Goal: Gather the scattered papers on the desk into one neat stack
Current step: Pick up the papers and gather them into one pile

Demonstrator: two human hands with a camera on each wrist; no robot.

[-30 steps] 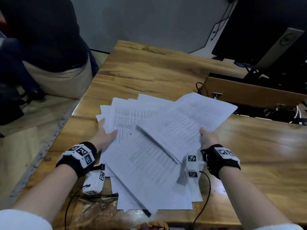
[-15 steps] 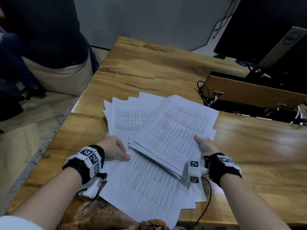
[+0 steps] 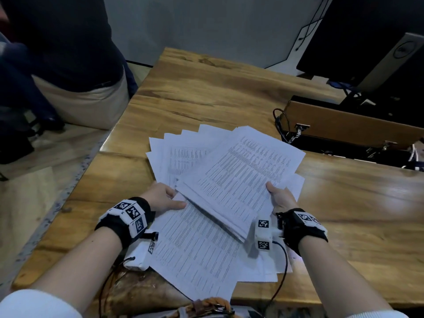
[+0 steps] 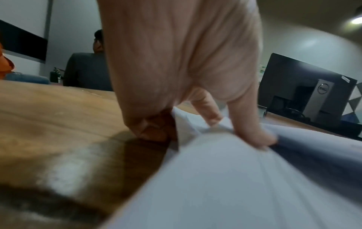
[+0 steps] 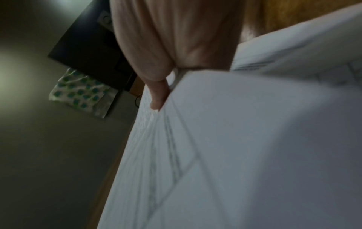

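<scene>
1. A wooden counter (image 3: 229, 88) is seen before a grey wall; a dark monitor (image 3: 367, 42) is stood at its far right, and a seated person (image 3: 68, 53) is seen to the left.
2. Compared with half a second ago, the bundle of papers (image 3: 241, 180) has been lowered and turned slightly, and the left hand (image 3: 163, 198) has been slid toward its corner.
3. The bundle's long axis is run from near left to far right, over loose sheets (image 3: 195, 249) fanned on the counter.
4. The bundle's near right edge is pinched by the right hand (image 3: 280, 198); the loose sheets are gripped by the left hand, thumb on top.
</scene>
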